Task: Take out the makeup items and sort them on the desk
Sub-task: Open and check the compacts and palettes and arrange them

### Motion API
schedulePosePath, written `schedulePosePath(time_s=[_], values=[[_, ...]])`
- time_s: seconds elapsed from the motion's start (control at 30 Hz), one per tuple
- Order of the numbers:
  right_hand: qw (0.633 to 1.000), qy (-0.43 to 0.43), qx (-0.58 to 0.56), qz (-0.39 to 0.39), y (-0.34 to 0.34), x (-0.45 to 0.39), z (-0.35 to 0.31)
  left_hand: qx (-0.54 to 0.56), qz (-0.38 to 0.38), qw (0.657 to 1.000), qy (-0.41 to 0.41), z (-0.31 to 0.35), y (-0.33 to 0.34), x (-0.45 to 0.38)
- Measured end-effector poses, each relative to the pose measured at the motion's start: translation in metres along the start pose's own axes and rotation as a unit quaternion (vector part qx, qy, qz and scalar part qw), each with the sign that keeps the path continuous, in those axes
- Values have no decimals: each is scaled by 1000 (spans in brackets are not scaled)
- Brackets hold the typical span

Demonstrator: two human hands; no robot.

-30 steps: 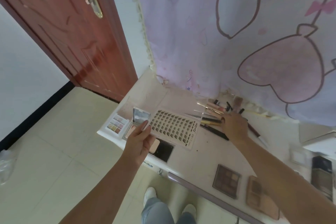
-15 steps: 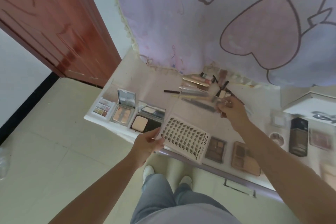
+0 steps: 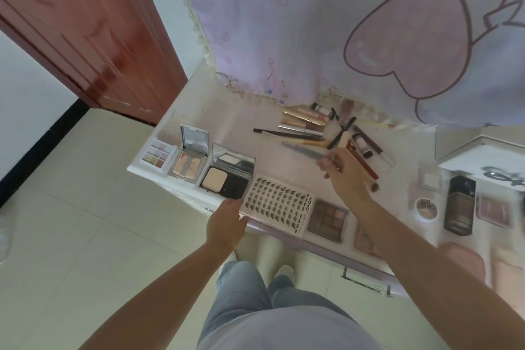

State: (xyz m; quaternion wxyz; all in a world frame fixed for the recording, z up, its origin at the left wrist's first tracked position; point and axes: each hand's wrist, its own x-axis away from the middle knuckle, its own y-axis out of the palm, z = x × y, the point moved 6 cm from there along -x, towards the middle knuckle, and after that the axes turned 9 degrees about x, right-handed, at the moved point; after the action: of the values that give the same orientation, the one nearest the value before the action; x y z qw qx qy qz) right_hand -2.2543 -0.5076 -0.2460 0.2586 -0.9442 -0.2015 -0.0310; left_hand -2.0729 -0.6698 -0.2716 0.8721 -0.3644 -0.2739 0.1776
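False-lash tray (image 3: pixel 277 204), white card marked XOYO with rows of dark lash clusters and a clear lid raised behind it: lies at the front edge of the table (image 3: pixel 227 122), near corner jutting slightly past the rim. Left hand (image 3: pixel 227 223) grips that tray at its left near corner, fingers curled round the edge, hand itself out beyond the table rim above the floor. Right hand (image 3: pixel 345 176) held over the table just behind the tray, fingers pinching a thin stick-like item (image 3: pixel 332 160); its kind cannot be told. Left of the tray, in a row along the front edge: black powder compact (image 3: pixel 224 180) with mirror lid up, touching or almost touching the tray; blush compact (image 3: pixel 187 165), lid up; small white eyeshadow palette (image 3: pixel 156 154) at the table's left corner. Right of the tray: brown eyeshadow palette (image 3: pixel 326 220) just beside it, then a pink palette (image 3: pixel 365 239) partly hidden by the right forearm. Rear of the table, below the curtain (image 3: pixel 326 37) hem: heap of pencils, brushes and tubes (image 3: pixel 312 128), crossing one another. Bare tabletop shows between the compacts and the curtain. Far right, blurred: round pot (image 3: pixel 426 207), dark bottle (image 3: pixel 458 209).
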Motion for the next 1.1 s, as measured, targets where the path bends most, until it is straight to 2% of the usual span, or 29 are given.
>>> schedulePosePath(time_s=[0.13,0.37,0.73,0.87,1.1], values=[[1000,11,-10,-2,2,4,5,-73,2,997,4,2,3,2],[999,35,30,-12,2,-11,11,-132,-8,991,19,3,9,2],[991,76,85,-75,8,-21,13,-167,-28,984,54,4,10,2],[983,86,142,-82,10,-23,19,-172,-26,983,65,4,8,1],[953,44,269,-134,0,-12,22,-179,-30,979,87,3,7,-2]])
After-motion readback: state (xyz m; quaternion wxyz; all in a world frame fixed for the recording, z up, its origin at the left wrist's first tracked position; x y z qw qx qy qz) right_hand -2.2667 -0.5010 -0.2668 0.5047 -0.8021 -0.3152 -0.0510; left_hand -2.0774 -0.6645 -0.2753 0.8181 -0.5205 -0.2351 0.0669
